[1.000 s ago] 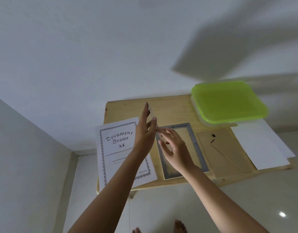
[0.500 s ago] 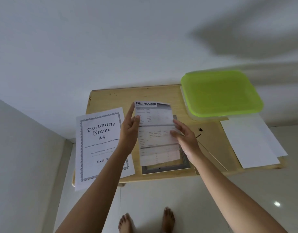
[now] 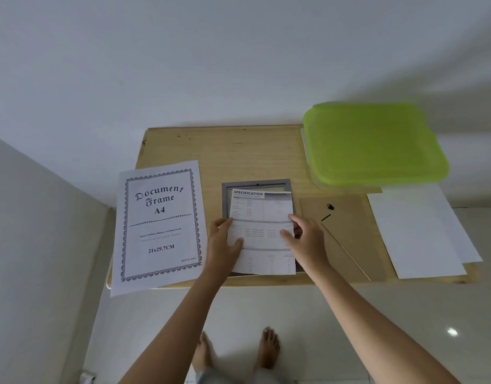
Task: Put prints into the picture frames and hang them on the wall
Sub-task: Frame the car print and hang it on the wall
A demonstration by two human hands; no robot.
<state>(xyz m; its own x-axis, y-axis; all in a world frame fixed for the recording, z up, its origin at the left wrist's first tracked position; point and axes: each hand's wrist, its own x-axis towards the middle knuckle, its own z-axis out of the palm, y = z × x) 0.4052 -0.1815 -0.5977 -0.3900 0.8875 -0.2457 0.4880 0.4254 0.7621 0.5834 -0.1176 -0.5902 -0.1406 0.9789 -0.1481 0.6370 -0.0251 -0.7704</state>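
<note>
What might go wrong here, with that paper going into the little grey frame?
The specification sheet, held by the left hand and right hand, overlaps the right rim of the grey frame; pressed down so, it might crease instead of seating. The Document Frame A4 sheet overhangs the front edge of the table, so the left arm could brush it off.

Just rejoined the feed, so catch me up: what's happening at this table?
A person is laying the SPECIFICATION sheet onto the grey picture frame, which lies flat on the wooden table. The left hand and right hand each hold the sheet by a side edge. The backing board lies beside the frame on its right, and a Document Frame A4 sheet on its left.
</note>
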